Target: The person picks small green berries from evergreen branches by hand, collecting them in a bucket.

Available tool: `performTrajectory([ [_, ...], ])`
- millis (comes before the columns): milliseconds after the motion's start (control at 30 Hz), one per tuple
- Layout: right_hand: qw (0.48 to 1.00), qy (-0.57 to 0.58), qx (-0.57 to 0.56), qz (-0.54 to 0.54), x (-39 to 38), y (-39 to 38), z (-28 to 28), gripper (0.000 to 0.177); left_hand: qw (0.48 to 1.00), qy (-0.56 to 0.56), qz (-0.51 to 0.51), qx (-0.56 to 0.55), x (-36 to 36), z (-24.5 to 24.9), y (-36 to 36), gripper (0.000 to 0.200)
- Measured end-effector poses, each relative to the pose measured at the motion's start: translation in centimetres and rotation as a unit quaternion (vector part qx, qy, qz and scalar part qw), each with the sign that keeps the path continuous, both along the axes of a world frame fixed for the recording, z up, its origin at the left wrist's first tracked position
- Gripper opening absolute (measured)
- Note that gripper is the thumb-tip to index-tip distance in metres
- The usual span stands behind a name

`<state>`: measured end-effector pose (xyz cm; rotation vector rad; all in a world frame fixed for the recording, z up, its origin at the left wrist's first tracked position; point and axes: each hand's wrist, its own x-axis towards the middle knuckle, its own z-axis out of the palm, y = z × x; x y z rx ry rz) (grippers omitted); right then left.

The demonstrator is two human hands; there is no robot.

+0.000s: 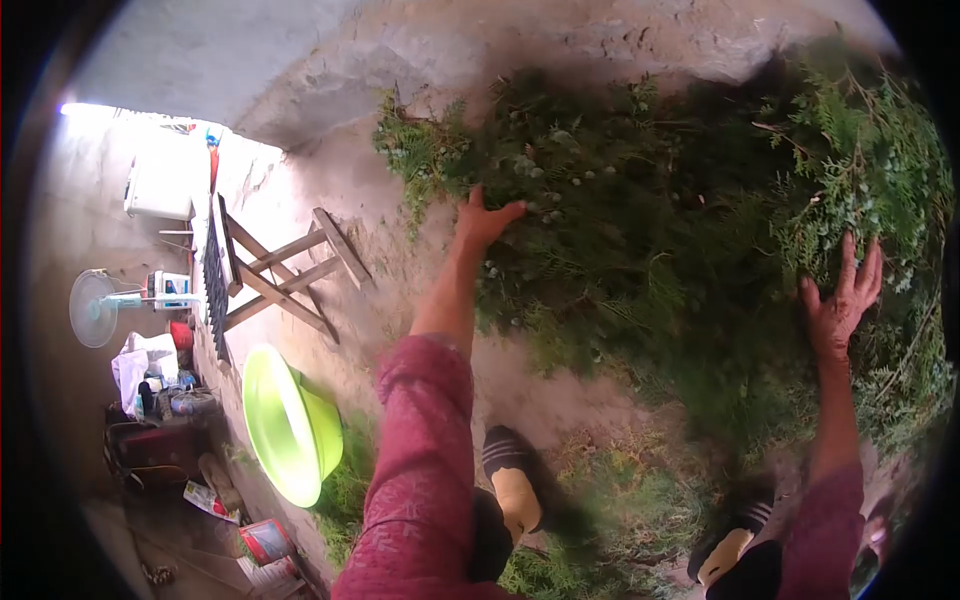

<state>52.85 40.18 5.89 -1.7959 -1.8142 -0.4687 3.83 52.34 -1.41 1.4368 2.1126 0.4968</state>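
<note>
A large heap of green conifer branches (620, 210), with small pale cones among the leaves, spreads over the ground in front of me. My left hand (485, 218) is at the heap's left edge, thumb and a finger stretched apart against the foliage; its other fingers are hard to see. At the right, my right hand (843, 300) lies with spread fingers against a lighter green bunch of branches (860, 170). Neither hand visibly grips a stem. The fingertips of the right hand partly sink into the leaves.
A lime-green basin (290, 430) stands on its side in view at the left, near a folding wooden-legged stool (285, 265). Beyond are a fan (95, 305), a white bucket (170, 288) and assorted bags. My shoes (510, 480) are among loose sprigs. A rough wall (400, 50) runs behind the heap.
</note>
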Motion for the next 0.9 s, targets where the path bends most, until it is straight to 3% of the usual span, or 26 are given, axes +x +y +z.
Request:
performTrajectory([
  [33,1.0,-0.003,-0.001,-0.005,0.0,0.1,-0.2,0.077,1.0,0.001,0.003,0.0,1.0,0.3,-0.4,0.086],
  [100,1.0,-0.014,0.006,-0.004,0.2,0.2,-0.3,0.074,0.974,-0.217,-0.05,-0.035,3.2,1.6,-1.8,0.076],
  [133,1.0,-0.019,0.012,-0.001,0.1,0.2,-0.3,0.074,0.975,-0.215,-0.05,-0.032,4.1,2.9,-2.8,0.076],
  [200,0.999,-0.031,0.016,0.002,0.1,0.2,-0.4,0.072,0.95,-0.068,-0.274,-0.134,4.9,5.1,-4.6,0.065],
  [300,0.998,-0.051,0.018,0.004,0.3,0.4,-0.7,0.071,0.978,-0.038,-0.177,-0.101,1.1,7.1,-1.8,0.066],
  [367,0.998,-0.064,0.028,0.002,0.2,0.6,-0.7,0.071,1.0,-0.007,-0.003,-0.017,-5.9,3.7,2.4,0.079],
  [433,0.996,-0.081,0.038,-0.001,0.0,0.8,-1.0,0.07,0.988,0.135,0.031,0.066,-9.4,3.3,3.6,0.091],
  [467,0.996,-0.078,0.038,0.0,-0.1,0.8,-1.0,0.07,0.988,0.134,0.029,0.064,-10.4,2.3,4.1,0.091],
  [533,0.995,-0.091,0.047,0.007,-0.1,1.0,-1.3,0.07,0.976,0.105,0.185,0.052,-11.7,-0.3,5.4,0.1],
  [600,0.994,-0.106,0.041,0.009,-0.2,1.0,-1.3,0.07,0.982,0.091,0.166,0.008,-10.9,-2.0,6.9,0.102],
  [667,0.993,-0.109,0.043,0.008,-0.3,1.0,-1.5,0.069,0.956,0.236,0.127,-0.122,-7.8,-0.5,7.6,0.078],
  [700,0.994,-0.106,0.039,0.007,-0.3,1.0,-1.7,0.069,0.956,0.233,0.127,-0.126,-7.5,-0.8,7.9,0.078],
  [767,0.993,-0.11,0.034,0.003,-0.3,0.9,-1.7,0.068,0.962,0.226,0.144,-0.053,-7.1,-1.1,8.1,0.047],
  [800,0.993,-0.111,0.035,0.0,-0.3,1.0,-1.7,0.068,0.962,0.227,0.145,-0.054,-6.8,-1.1,7.8,0.047],
  [867,0.992,-0.119,0.042,0.003,-0.2,1.1,-1.8,0.069,0.962,0.263,0.068,0.002,-5.7,-1.2,6.8,0.03],
  [900,0.99,-0.13,0.047,0.003,0.0,1.1,-1.7,0.07,0.982,0.191,0.013,0.007,-5.3,-1.3,6.0,0.03],
])
